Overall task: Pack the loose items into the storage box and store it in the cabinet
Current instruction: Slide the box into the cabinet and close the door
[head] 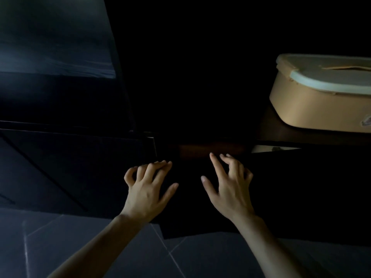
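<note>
The storage box is beige with a pale lid closed on it. It stands at the upper right on a dark wooden shelf. Both of my hands reach forward below it, in front of the dark cabinet. My left hand has loosely curled fingers, with the tips near a dark edge, and holds nothing that I can see. My right hand is spread, its fingers bent, and is empty. Neither hand touches the box. The cabinet's inside is too dark to make out.
A glossy dark panel, perhaps an open door, stands at the upper left. A dark cabinet front runs below it. Grey floor tiles lie at the bottom. A pale patch shows under the shelf edge.
</note>
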The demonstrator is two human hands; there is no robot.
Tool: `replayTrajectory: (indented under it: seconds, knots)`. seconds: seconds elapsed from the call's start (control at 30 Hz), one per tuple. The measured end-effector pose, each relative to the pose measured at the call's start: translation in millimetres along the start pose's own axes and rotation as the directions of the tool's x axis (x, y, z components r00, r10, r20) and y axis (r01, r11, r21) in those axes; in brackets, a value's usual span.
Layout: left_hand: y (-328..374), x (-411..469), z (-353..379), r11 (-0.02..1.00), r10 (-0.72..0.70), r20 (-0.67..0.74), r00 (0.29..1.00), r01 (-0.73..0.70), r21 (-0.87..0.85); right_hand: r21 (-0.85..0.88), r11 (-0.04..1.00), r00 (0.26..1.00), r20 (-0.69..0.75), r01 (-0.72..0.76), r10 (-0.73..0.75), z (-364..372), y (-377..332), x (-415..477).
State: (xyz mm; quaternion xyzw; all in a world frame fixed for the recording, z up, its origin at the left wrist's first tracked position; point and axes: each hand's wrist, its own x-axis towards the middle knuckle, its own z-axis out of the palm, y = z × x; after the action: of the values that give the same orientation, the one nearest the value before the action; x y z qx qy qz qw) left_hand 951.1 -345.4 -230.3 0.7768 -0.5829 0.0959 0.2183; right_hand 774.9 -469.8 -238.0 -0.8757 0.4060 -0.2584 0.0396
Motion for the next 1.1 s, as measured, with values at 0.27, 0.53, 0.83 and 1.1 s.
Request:
replayTrajectory:
  seconds: [0.27, 0.53, 0.83, 1.1]
  knots:
    - [36, -54, -57, 0.997, 0.019, 0.158, 0.987, -0.008, -0.072, 0.062, 0.988, 0.984, 0.124, -0.139, 0.13, -47, -11, -35]
    - [102, -83, -102, 0.904, 0.392, 0.484, 0.783, -0.228, -0.363, 0.034, 0.954, 0.945, 0.149, -0.298, 0.29, -107, 3, -89]
    - [109, 32, -113, 0.969, 0.235, 0.223, 0.946, -0.247, 0.024, 0.158, 0.694, 0.707, 0.27, -0.703, 0.654, -152, 59, -137]
    - [60, 71, -101, 0.988, 0.077, 0.26, 0.962, -0.109, 0.109, -0.027, 0.58, 0.565, 0.195, -0.814, 0.802, -167, 87, -113]
